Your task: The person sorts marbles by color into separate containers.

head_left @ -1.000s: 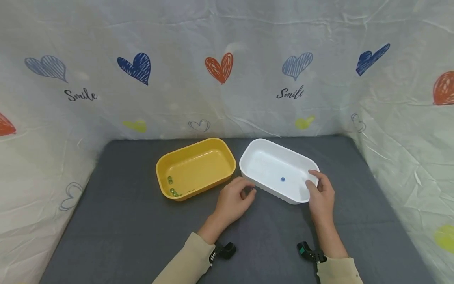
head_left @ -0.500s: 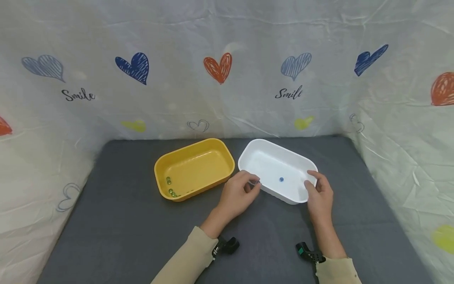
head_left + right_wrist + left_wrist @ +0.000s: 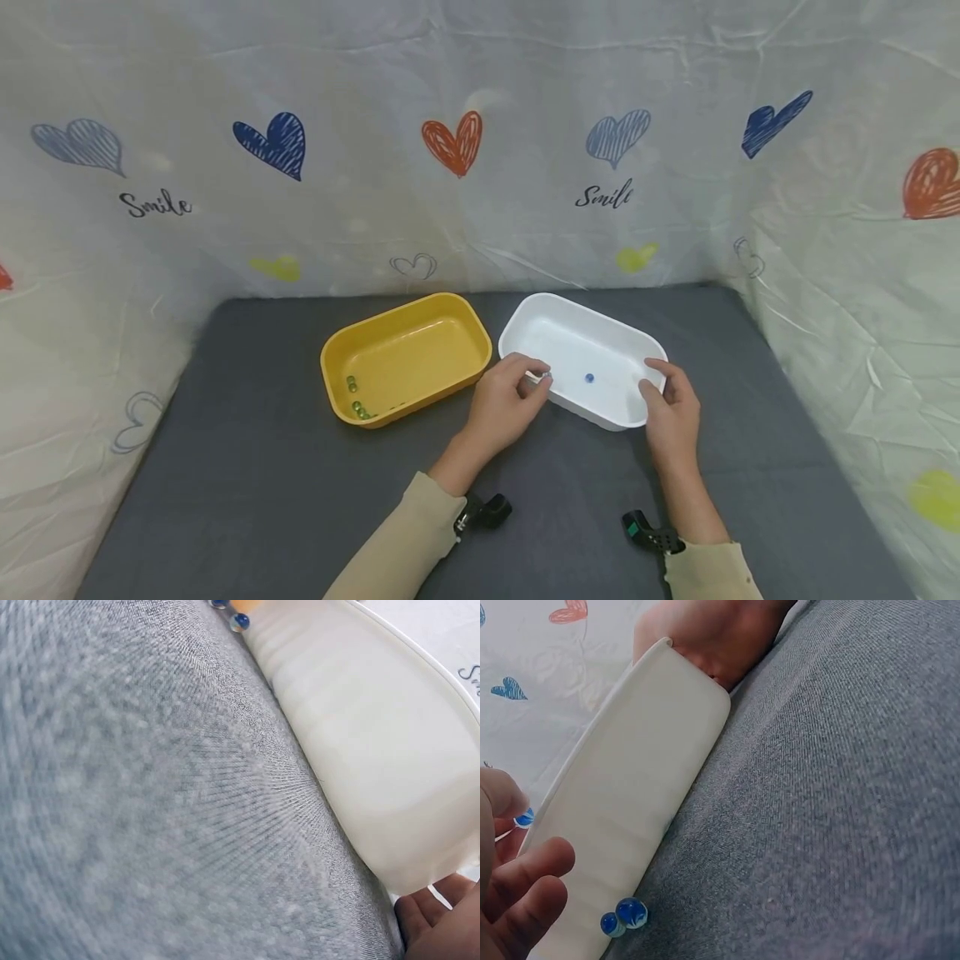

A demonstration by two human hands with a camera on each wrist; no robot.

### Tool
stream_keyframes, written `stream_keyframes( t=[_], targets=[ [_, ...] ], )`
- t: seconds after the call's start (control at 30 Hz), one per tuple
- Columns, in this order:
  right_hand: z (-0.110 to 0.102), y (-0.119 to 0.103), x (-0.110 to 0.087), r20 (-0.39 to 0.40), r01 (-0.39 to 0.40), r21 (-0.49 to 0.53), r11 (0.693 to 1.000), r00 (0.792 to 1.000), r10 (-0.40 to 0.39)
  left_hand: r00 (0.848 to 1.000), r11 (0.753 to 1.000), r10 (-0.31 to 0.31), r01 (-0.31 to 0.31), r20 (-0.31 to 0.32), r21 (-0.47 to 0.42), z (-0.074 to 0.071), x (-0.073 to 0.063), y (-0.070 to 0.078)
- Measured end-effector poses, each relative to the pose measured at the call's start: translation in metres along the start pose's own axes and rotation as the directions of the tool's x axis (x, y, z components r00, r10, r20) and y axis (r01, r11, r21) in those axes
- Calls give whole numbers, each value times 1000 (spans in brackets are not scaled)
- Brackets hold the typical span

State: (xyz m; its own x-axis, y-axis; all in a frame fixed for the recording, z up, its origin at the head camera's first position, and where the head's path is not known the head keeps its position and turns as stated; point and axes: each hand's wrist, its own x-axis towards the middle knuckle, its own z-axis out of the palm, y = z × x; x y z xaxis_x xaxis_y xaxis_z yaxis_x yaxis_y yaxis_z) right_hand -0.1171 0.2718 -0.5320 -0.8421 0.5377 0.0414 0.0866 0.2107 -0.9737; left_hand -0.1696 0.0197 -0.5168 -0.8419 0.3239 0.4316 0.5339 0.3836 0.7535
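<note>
My left hand (image 3: 504, 402) pinches a blue-and-clear marble (image 3: 525, 818) between thumb and finger, right at the near rim of the white tray (image 3: 558, 333). At the tray's right end, my right hand (image 3: 675, 417) grips the rim, thumb inside and the other fingers around the outer side. A single blue marble (image 3: 589, 378) lies on the tray floor. Down on the cloth, two more blue marbles (image 3: 632, 913) sit close against the tray's outer wall in the left wrist view; in the head view the left hand hides them.
A yellow tray (image 3: 420, 350) stands left of the white one, with several green marbles (image 3: 357, 407) in its near left corner. Grey cloth (image 3: 300, 500) covers the table. Behind rises a white curtain (image 3: 525, 233) printed with hearts.
My left hand has risen from the cloth by the white tray's near side up to its rim, carrying the pinched marble. The right hand keeps its grip on the tray. The head view shifts slightly.
</note>
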Motion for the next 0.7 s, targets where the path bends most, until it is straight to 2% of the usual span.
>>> stream_keyframes(
  t=[0.3,0.5,0.7],
  targets=[
    [1,1,1,1,15,4,1000,1000,-15,997,997,-70,70,13,-23,1,-2,-4],
    [1,5,2,-1,45,1,999,999,-45,998,997,-64,64,17,-40,1,-1,-6],
    [0,4,3,0,31,7,999,1000,-31,998,997,-68,68,16,-31,1,-2,-5]
  ],
)
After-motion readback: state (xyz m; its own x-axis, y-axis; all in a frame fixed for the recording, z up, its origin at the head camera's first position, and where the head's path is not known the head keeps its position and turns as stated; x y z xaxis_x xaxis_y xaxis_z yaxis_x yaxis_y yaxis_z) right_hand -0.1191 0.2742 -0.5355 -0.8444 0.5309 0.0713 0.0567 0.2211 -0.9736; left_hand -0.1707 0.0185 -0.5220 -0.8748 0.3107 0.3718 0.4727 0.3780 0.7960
